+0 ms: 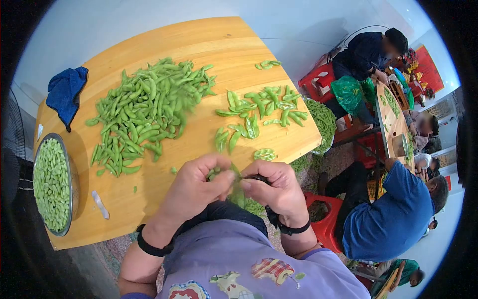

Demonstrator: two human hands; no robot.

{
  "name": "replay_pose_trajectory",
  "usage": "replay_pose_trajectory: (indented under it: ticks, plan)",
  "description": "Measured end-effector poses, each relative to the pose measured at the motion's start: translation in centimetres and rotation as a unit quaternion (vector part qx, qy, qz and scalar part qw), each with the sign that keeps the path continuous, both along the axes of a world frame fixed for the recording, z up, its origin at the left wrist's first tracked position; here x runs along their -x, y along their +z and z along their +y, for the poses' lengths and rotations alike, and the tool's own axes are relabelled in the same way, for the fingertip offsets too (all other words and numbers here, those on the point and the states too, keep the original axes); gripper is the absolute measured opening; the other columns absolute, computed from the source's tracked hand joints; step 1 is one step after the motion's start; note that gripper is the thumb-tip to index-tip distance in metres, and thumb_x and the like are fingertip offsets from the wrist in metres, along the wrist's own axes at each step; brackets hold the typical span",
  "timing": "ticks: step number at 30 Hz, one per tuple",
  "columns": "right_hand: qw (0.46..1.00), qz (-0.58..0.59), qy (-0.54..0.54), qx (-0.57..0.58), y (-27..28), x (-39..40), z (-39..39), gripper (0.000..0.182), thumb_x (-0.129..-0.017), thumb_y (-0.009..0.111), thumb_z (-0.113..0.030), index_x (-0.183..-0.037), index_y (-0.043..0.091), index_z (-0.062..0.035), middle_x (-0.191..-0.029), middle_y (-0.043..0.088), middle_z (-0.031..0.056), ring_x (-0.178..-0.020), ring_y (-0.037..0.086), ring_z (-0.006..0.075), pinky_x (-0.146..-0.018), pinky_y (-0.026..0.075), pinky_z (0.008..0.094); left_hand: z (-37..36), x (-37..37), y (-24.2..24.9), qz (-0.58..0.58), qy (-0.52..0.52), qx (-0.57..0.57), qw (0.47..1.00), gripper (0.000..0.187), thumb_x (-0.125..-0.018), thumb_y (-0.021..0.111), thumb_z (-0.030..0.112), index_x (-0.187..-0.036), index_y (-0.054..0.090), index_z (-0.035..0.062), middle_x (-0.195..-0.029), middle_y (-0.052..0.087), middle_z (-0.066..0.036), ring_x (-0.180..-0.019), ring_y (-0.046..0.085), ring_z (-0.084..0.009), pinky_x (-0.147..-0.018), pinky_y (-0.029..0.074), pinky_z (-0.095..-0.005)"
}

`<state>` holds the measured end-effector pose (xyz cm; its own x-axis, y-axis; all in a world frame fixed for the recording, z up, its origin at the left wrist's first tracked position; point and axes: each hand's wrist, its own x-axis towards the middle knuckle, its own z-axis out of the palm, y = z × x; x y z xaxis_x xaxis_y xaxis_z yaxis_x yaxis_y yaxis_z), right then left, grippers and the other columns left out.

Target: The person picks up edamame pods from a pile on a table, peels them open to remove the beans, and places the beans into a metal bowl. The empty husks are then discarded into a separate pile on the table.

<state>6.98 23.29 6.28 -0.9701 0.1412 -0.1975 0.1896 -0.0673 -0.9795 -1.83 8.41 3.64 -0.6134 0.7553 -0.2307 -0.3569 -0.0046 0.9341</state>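
My left hand (pixel 201 184) is closed, its fingertips pinching a green soybean pod (pixel 236 172) at the table's near edge. Green beans (pixel 213 175) show in the curl of that hand. Meeting it at the pod, my right hand (pixel 277 188) is closed too, with a small dark object (pixel 257 178) along its thumb and index finger; I cannot tell what it is. Just beyond my hands lie opened pods (pixel 251 127) and a single split pod (pixel 265 154). A large heap of whole soybean pods (pixel 144 104) spreads over the table's middle.
At the table's left edge stands a metal bowl (pixel 70 192) full of shelled beans. A blue cloth (pixel 67 94) and a white strip (pixel 100 205) lie on the wooden table (pixel 199 37). To the right are a sack of pods (pixel 321 122), red stools (pixel 323 219) and several people at another table.
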Motion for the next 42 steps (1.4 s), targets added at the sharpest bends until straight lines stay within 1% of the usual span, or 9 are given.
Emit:
replay_pose_trajectory:
  ticks: [7, 9, 20, 25, 28, 29, 33, 36, 42]
  plan:
    - [0.961, 0.105, -0.039, -0.251, -0.6, 0.1, -0.4, 0.006, -0.08, 0.059, -0.005, -0.081, 0.06, 0.0009, -0.065, 0.055, -0.0004, -0.058, 0.049, 0.0053, -0.053, 0.039, 0.0201, 0.2, -0.4, 0.1, -0.013, 0.08, 0.007, 0.997, 0.009, -0.084, 0.054, 0.009, -0.09, 0.057, 0.0031, -0.065, 0.051, 0.004, -0.055, 0.046, -0.0023, -0.048, 0.037, -0.0166]
    - [0.995, 0.029, -0.085, 0.038, -0.4, 0.2, 0.3, 0.006, -0.079, 0.06, -0.004, -0.084, 0.059, 0.0009, -0.068, 0.055, -0.0007, -0.061, 0.049, 0.005, -0.055, 0.039, 0.0196, -0.4, -0.6, -0.2, -0.034, 0.064, 0.028, 0.997, 0.01, -0.084, 0.055, 0.011, -0.09, 0.058, 0.0035, -0.065, 0.051, 0.003, -0.055, 0.046, -0.0026, -0.048, 0.037, -0.0163]
    - [0.975, 0.161, -0.017, -0.15, -0.9, 0.2, -0.2, 0.003, -0.078, 0.058, -0.001, -0.081, 0.056, -0.0001, -0.069, 0.054, -0.0005, -0.064, 0.05, 0.0072, -0.057, 0.04, 0.0218, -0.2, -2.0, -1.5, -0.289, 0.014, -0.181, 0.94, 0.01, -0.085, 0.055, 0.014, -0.08, 0.056, 0.0052, -0.066, 0.052, -0.001, -0.048, 0.039, -0.005, -0.043, 0.028, -0.0178]
    - [0.976, 0.164, 0.016, 0.14, -1.8, 0.6, 0.0, 0.002, -0.078, 0.056, 0.0, -0.081, 0.055, 0.0001, -0.069, 0.053, -0.0005, -0.066, 0.05, 0.0062, -0.057, 0.039, 0.0201, -0.1, -2.1, -2.9, -0.409, -0.119, -0.317, 0.848, 0.014, -0.086, 0.055, 0.017, -0.08, 0.055, 0.0048, -0.067, 0.052, -0.003, -0.047, 0.038, -0.0058, -0.042, 0.028, -0.0179]
    - [0.994, 0.092, -0.055, 0.001, -1.5, 0.6, -0.1, 0.002, -0.079, 0.057, -0.002, -0.079, 0.056, 0.0003, -0.068, 0.054, -0.0006, -0.064, 0.05, 0.006, -0.056, 0.039, 0.0196, -0.2, -1.6, -1.7, -0.313, -0.007, -0.184, 0.932, 0.015, -0.086, 0.056, 0.019, -0.084, 0.055, 0.0045, -0.064, 0.051, -0.003, -0.048, 0.038, -0.0053, -0.043, 0.029, -0.0183]
    - [0.986, 0.099, -0.061, -0.12, -0.9, 0.6, -0.3, 0.004, -0.077, 0.059, -0.004, -0.078, 0.057, 0.0005, -0.066, 0.056, 0.0021, -0.061, 0.051, 0.0081, -0.055, 0.04, 0.0223, -0.1, -1.7, -1.3, -0.13, 0.056, -0.104, 0.984, 0.015, -0.084, 0.059, 0.019, -0.081, 0.058, 0.0041, -0.06, 0.051, -0.001, -0.05, 0.041, -0.0043, -0.044, 0.031, -0.0188]
    - [0.957, 0.098, -0.001, -0.272, -0.4, 0.7, -0.4, 0.008, -0.072, 0.06, -0.003, -0.079, 0.058, 0.0012, -0.062, 0.056, 0.009, -0.059, 0.052, 0.0128, -0.055, 0.042, 0.0278, -0.7, -0.9, -0.5, 0.218, 0.064, 0.06, 0.972, 0.02, -0.08, 0.064, 0.014, -0.063, 0.059, 0.004, -0.061, 0.054, 0.002, -0.052, 0.045, -0.0018, -0.046, 0.035, -0.0175]
    - [0.991, 0.059, 0.018, -0.118, 0.0, 1.4, -0.2, 0.008, -0.073, 0.06, -0.004, -0.078, 0.057, 0.0019, -0.062, 0.055, 0.0102, -0.056, 0.052, 0.0138, -0.054, 0.041, 0.0278, -1.7, 0.0, 0.7, 0.044, 0.028, 0.053, 0.997, 0.019, -0.081, 0.061, 0.013, -0.065, 0.058, 0.0036, -0.061, 0.054, 0.002, -0.049, 0.044, -0.0016, -0.043, 0.034, -0.0168]
    - [0.972, 0.125, 0.016, -0.197, -0.2, 0.9, -1.2, 0.008, -0.074, 0.06, -0.003, -0.078, 0.056, 0.0023, -0.061, 0.053, 0.0124, -0.053, 0.052, 0.0186, -0.049, 0.04, 0.0303, -2.3, -0.4, 0.8, -0.016, 0.023, 0.015, 0.999, 0.011, -0.085, 0.055, 0.012, -0.078, 0.058, 0.0033, -0.063, 0.054, 0.001, -0.05, 0.044, -0.0021, -0.043, 0.032, -0.0162]
